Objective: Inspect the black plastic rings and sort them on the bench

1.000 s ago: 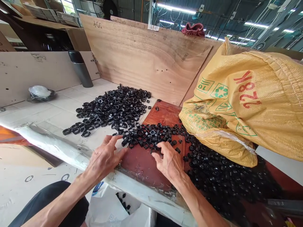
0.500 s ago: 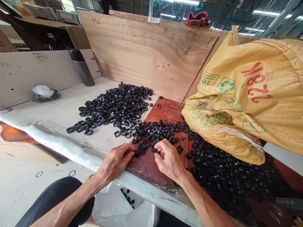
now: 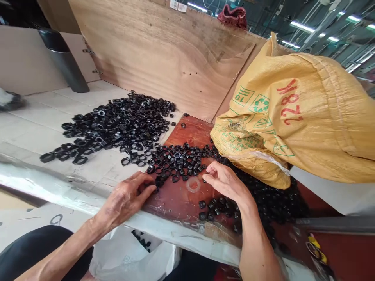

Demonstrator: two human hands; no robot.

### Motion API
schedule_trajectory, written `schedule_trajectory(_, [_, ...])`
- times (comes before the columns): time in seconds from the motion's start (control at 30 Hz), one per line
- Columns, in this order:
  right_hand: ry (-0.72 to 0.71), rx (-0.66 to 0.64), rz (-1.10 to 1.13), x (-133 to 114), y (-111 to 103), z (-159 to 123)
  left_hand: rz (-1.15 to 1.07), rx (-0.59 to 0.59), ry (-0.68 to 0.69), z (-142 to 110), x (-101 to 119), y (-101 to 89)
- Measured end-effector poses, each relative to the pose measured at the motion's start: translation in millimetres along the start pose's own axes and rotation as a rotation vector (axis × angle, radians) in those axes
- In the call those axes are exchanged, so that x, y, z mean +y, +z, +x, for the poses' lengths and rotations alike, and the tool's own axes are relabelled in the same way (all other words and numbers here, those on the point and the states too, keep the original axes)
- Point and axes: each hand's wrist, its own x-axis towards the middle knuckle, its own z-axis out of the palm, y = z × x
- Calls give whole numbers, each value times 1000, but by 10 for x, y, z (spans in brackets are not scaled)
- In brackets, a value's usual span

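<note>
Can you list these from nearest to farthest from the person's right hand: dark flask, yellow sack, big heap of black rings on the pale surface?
From the right hand:
1. Yellow sack: just beyond it, rightward.
2. Big heap of black rings: to its left.
3. Dark flask: far left, behind the heap.

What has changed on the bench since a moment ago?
The right hand has moved to the right, from the near edge of the small cluster of black rings to its right side. Whether either hand took up or let go of a ring is not clear. The left hand remains at the cluster's near left edge; the larger pile, dark flask and yellow sack stayed put.
</note>
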Motion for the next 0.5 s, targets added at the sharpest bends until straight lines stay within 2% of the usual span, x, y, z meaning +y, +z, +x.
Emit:
schedule_trajectory(0.1, [-13,-185,-54,-34,-221,-138,-44,29,-58,10,-5,-10])
schedule_trajectory(0.23, [-71,-340,-121,-177,-217,-219,-25,2,-78,16,-2,-26])
schedule_trajectory(0.3, [-126,-330,-166,-245,-174,-277,-26,-23,-91,24,-3,-37])
schedule_trajectory(0.4, [-189,-204,-214,-286,-80,-491,-49,-38,-104,42,-23,-39])
schedule_trajectory(0.5, [-151,-76,-299,-216,152,-798,-60,-1,-55,52,-55,-9])
